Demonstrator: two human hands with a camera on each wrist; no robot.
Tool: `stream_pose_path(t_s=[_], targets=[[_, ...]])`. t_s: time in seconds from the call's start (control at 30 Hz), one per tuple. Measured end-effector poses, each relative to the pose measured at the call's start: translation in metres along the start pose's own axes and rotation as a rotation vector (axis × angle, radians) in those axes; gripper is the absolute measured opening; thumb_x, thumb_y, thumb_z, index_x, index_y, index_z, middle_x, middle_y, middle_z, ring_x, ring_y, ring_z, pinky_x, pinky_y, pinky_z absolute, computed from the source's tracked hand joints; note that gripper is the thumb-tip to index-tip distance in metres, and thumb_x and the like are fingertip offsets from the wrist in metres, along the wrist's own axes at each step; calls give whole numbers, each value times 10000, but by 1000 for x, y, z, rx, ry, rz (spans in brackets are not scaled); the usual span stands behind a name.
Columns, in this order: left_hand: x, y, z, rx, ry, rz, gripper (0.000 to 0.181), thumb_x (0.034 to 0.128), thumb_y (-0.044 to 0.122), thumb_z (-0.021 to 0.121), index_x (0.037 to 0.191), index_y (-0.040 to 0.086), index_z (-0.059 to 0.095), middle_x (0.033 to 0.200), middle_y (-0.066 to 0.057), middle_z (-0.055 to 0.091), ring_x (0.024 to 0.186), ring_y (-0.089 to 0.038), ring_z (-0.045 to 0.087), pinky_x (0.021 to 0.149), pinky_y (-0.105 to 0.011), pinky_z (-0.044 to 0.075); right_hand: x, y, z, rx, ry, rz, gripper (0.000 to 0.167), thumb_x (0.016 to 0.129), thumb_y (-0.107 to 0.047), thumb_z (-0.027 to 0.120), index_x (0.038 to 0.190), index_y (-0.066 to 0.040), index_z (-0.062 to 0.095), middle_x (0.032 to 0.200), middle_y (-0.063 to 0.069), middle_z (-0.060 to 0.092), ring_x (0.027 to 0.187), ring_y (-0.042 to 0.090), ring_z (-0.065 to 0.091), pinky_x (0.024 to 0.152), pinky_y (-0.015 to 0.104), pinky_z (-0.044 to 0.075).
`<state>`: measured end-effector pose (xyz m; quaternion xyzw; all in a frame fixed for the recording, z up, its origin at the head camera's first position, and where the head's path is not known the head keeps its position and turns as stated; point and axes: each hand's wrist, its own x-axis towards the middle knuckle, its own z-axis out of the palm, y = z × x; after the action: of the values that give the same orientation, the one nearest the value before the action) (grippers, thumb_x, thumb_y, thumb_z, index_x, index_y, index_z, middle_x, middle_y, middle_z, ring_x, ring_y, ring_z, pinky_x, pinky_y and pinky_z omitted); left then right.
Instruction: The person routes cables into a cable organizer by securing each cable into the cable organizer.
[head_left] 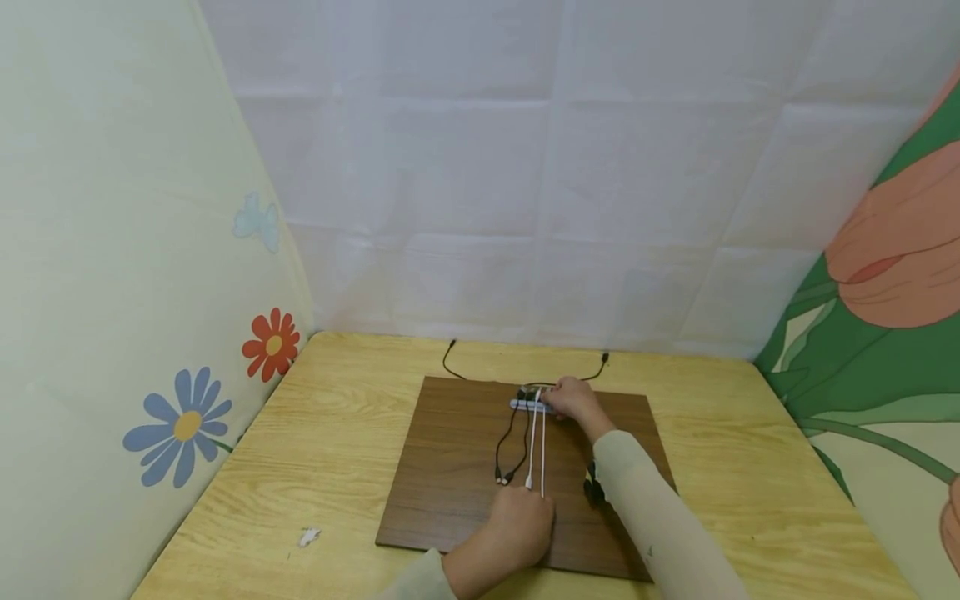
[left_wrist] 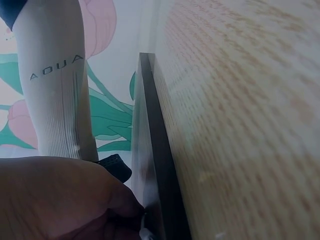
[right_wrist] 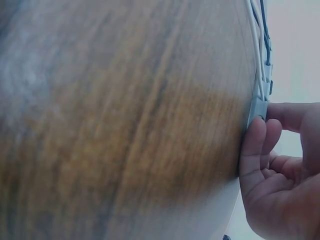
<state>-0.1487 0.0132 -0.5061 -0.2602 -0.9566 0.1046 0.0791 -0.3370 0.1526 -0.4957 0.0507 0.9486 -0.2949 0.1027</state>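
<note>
A pale grey cable holder [head_left: 517, 404] sits near the back edge of a dark brown board [head_left: 450, 467]. Two white cables [head_left: 533, 442] and black cables [head_left: 498, 442] run from it toward the front. My left hand [head_left: 517, 529], low over the board's front part, pinches one white cable; its fingertips are mostly hidden in the left wrist view, where a bit of white [left_wrist: 145, 233] shows beside them. With thumb and fingers, my right hand [right_wrist: 280, 170] pinches the holder's right end [right_wrist: 258, 108], where a white cable enters.
Thin black cables [head_left: 447, 362] stretch behind the board on the yellow wood-grain table [head_left: 330, 433]. A black object [head_left: 592, 487] lies on the board, partly behind the right sleeve. A white scrap [head_left: 309, 537] lies at the left. A pale cloth [head_left: 480, 208] hangs at the back.
</note>
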Motion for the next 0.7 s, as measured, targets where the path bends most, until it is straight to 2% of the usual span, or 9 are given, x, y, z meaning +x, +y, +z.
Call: stream_pose_path(t_s=[0.33, 0.7], targets=[[2, 0, 4, 7, 7, -2, 143, 829, 360, 738, 774, 238, 687, 725, 71, 678, 612, -131, 606, 499, -305, 451, 1, -1, -1, 2, 16, -7, 340, 915, -266, 668, 659, -150, 476, 624, -3, 575, 548, 137, 589, 544, 250, 418], [1, 0, 2, 23, -35, 7, 147, 880, 354, 704, 811, 227, 676, 733, 63, 665, 604, -125, 579, 487, -299, 434, 3, 1, 1, 6, 21, -1, 353, 918, -270, 634, 640, -151, 452, 594, -3, 547, 528, 141, 586, 523, 253, 410]])
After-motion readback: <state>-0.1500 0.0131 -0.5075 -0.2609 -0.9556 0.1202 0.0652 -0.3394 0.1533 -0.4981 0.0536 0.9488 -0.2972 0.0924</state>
